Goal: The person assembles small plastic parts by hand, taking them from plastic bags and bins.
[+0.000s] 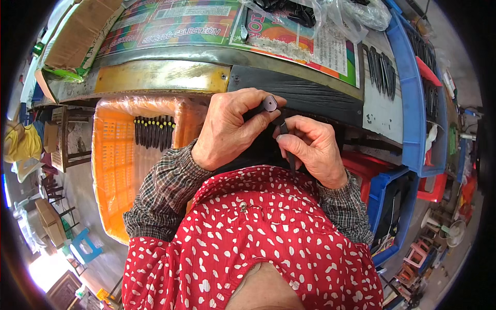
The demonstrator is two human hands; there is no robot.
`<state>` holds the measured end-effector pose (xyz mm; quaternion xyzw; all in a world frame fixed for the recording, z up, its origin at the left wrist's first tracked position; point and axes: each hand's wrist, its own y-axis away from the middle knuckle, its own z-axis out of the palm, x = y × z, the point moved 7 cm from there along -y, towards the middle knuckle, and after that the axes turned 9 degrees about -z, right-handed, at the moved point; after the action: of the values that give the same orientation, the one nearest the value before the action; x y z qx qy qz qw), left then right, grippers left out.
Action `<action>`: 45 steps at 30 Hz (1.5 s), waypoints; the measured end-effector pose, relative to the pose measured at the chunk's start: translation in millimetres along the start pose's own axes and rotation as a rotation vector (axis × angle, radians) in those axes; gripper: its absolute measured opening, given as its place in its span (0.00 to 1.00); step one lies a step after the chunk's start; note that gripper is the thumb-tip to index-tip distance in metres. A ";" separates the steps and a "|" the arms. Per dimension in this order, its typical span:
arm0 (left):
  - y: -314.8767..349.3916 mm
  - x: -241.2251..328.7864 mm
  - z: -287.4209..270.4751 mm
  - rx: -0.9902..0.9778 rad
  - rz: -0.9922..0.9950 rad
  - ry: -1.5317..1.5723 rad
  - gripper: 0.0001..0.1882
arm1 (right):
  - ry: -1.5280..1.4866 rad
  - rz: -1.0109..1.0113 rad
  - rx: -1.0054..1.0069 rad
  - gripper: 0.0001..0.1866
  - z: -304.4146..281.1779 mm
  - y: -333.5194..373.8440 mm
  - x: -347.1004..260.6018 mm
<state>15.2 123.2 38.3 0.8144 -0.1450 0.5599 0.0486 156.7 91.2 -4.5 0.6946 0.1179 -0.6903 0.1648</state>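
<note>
At the table's front edge, my left hand (230, 126) is closed on a black handle-like piece (270, 103). Its squarish grey end, with a small dark hole, points up between thumb and forefinger. Close beside it, my right hand (315, 147) pinches a slim black strip-shaped piece (282, 125) between thumb and fingers. The top of the strip reaches close to the handle-like piece; whether the two touch or are joined I cannot tell. The lower part of the strip runs down past my right thumb.
Left of me stands an orange plastic-lined basket (111, 170) holding a row of black pieces with yellow dots (154, 132). On the table lie printed sheets (181, 33), a cardboard box (77, 39), clear bags (356, 20) and slim black parts (381, 72). Blue crates (405, 98) flank the right side.
</note>
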 end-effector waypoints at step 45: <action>51.5 -46.7 21.8 -0.054 -0.500 0.748 0.07 | 0.017 -0.148 0.102 0.20 3.9 5.2 -4.8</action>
<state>4.4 77.4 -17.2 0.5645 0.0692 0.7827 0.2528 155.0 85.3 0.6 0.6972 0.1353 -0.6998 0.0767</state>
